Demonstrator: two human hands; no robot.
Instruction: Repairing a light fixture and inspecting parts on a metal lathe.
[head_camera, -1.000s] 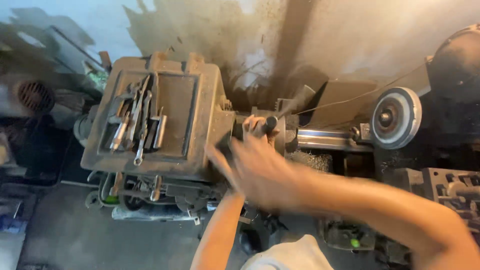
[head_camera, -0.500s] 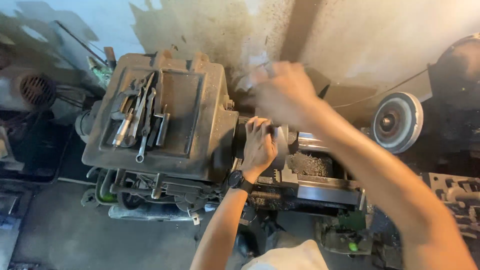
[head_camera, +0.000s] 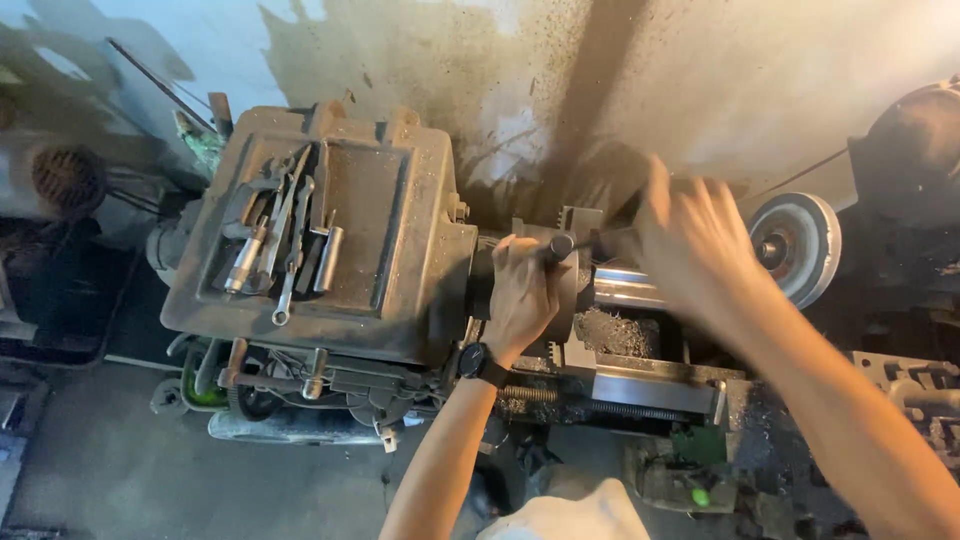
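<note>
Stained grey workshop wall runs along 12 o'clock behind an old grimy metal lathe. Left hand, black wristwatch at its wrist, is closed around the round grey steel chuck at frame centre. Right hand at 2 o'clock of the chuck is motion-blurred, fingers curled on a thin dark bar-like tool handle at the chuck; exact grip cannot tell. Shiny steel bar workpiece sticks out of the chuck toward 3 o'clock. Loose wrenches and tools lie in the headstock's flat rusty-brown top tray at 9 o'clock. Progress: bar is seated, metal chips lie below; chuck adjustment looks mid-way, not finished.
</note>
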